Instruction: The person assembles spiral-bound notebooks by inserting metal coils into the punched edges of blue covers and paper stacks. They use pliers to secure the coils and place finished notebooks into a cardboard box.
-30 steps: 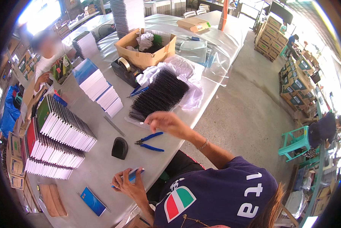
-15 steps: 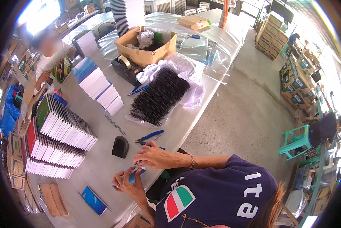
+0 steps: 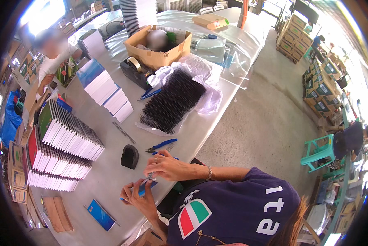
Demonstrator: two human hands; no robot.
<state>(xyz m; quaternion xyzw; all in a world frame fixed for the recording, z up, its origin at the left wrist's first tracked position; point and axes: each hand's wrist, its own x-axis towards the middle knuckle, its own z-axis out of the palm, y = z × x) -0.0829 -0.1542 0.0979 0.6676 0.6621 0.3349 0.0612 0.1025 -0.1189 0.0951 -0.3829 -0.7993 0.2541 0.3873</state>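
My left hand (image 3: 138, 193) is closed around a small notebook with a blue cover (image 3: 147, 187), holding it over the table edge. The fingers of my right hand (image 3: 166, 167), a bracelet at its wrist, are pinched on a metal spiral coil (image 3: 150, 176) at the notebook's edge. My fingers partly cover the coil, so how far it runs through the pages is hidden. Blue-handled pliers (image 3: 163, 145) lie just beyond my right hand. A black rounded holder (image 3: 129, 157) stands beside them. Nearer the front lies a blue spiral notebook (image 3: 101, 215).
Stacked spiral notebooks (image 3: 63, 151) stand at the left, with a pile of blue-covered booklets (image 3: 105, 90) beyond. Black coils (image 3: 173, 102) lie on crumpled plastic. A tape dispenser (image 3: 135, 73) and an open carton (image 3: 159, 57) sit behind. Across the table is another person (image 3: 48, 61).
My right hand has shifted slightly at the notebook's edge, and more of the coil shows. My left hand keeps its hold on the notebook.
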